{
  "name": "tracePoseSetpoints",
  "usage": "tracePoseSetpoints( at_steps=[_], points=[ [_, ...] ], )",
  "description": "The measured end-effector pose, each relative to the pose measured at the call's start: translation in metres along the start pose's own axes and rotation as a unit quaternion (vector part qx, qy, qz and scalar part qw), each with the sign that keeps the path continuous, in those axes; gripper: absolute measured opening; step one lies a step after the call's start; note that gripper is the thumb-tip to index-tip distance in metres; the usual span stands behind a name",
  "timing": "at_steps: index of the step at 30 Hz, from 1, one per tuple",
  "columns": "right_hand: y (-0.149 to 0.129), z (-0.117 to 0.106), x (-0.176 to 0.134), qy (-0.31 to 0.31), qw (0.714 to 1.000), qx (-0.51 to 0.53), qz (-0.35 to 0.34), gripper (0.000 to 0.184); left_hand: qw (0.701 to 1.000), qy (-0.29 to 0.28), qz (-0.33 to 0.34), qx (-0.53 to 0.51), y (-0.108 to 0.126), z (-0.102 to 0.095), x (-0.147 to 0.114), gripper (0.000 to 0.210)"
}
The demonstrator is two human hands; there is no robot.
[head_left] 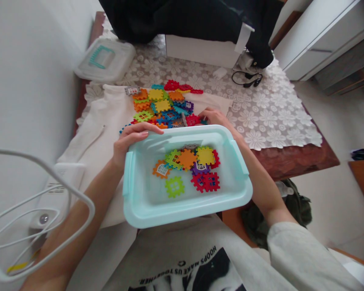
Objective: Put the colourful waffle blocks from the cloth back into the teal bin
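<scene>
Turquoise bin (145, 202) holding toy tiles (189, 167), left hand (130, 141) gripping rim, right hand (214, 117) grip unclear.

Bin (145, 210) – pale aqua; tiles (164, 106) multicolour.

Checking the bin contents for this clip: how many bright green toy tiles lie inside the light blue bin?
2. One green tile lies alone near the front of the light blue bin; another green tile sits in the cluster behind it, partly under an orange tile. More may be hidden.
</scene>
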State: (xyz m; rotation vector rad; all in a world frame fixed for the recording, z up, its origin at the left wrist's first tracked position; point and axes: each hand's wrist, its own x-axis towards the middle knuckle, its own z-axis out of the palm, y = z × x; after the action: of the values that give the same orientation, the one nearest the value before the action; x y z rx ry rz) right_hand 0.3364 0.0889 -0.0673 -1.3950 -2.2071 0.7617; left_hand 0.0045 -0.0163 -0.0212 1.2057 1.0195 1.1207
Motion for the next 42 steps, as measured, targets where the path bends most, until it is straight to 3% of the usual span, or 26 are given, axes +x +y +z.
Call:
tracePoseSetpoints(
  at_steps=[7,11,14,17,23,29,31,33,37,39,42],
  points=[
    [-0.009,0.003,-0.001,0.095,0.987,0.128,0.015,0.013,1.000,-0.002,-0.016,-0.011,0.006,0.001,0.003,0.024],
    [-0.011,0.001,0.000,0.149,0.963,0.222,0.016,0.029,1.000,-0.009,-0.013,-0.008,0.004,0.000,0.002,0.023],
    [-0.019,-0.003,-0.002,0.129,0.921,0.367,0.011,0.051,1.000,-0.001,0.009,0.007,0.003,0.000,0.001,0.019],
    [-0.028,-0.007,-0.006,0.099,0.876,0.471,-0.016,0.061,1.000,-0.002,0.000,-0.004,0.004,0.001,0.001,0.021],
    [-0.032,-0.014,-0.013,0.032,0.862,0.498,-0.088,0.060,1.000,-0.005,0.002,-0.004,0.004,-0.002,0.002,0.021],
    [-0.043,-0.019,-0.021,-0.058,0.874,0.472,-0.099,0.062,1.000,-0.006,-0.002,-0.012,0.006,-0.001,0.003,0.022],
    [-0.044,-0.018,-0.020,-0.053,0.880,0.465,-0.085,0.072,1.000,-0.012,-0.004,-0.015,0.006,-0.001,0.003,0.022],
    [-0.038,-0.015,-0.015,-0.011,0.901,0.431,-0.052,0.079,1.000,-0.011,-0.005,-0.014,0.006,-0.002,0.003,0.022],
    [-0.015,-0.009,-0.006,0.074,0.976,0.205,-0.002,0.066,1.000,-0.011,-0.006,-0.015,0.005,-0.002,0.003,0.022],
    [-0.004,-0.004,-0.003,0.062,0.996,0.058,0.005,0.050,1.000,-0.015,-0.006,-0.017,0.006,-0.002,0.003,0.023],
    [0.005,0.003,0.001,-0.003,0.997,-0.074,0.006,0.043,1.000,-0.008,-0.011,-0.015,0.007,-0.001,0.003,0.023]
  ],
)
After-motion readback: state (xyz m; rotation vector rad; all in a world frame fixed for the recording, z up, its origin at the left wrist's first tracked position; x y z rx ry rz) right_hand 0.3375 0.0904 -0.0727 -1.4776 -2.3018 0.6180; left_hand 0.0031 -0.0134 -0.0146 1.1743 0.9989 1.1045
